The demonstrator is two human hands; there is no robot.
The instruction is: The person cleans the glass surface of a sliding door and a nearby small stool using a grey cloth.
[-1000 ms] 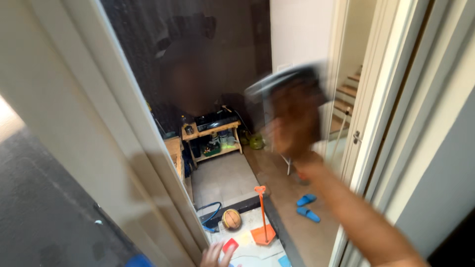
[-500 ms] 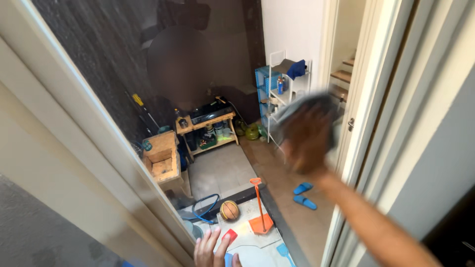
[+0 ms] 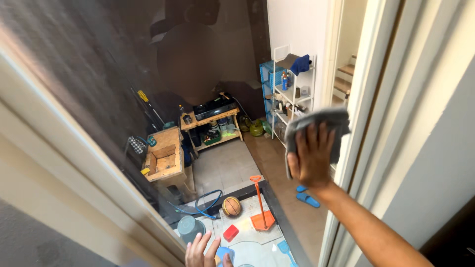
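The right hand (image 3: 310,157) presses a grey cloth (image 3: 316,129) flat against the glass (image 3: 148,74), fingers spread, near the white frame (image 3: 363,104) on the right. The left hand (image 3: 202,252) lies open on the glass at the near edge, holding nothing. Beyond the glass, far below, sit a ball (image 3: 231,206) and an orange dustpan (image 3: 262,217).

glass pane (image 3: 163,99) ahead, white frame (image 3: 368,99) beside
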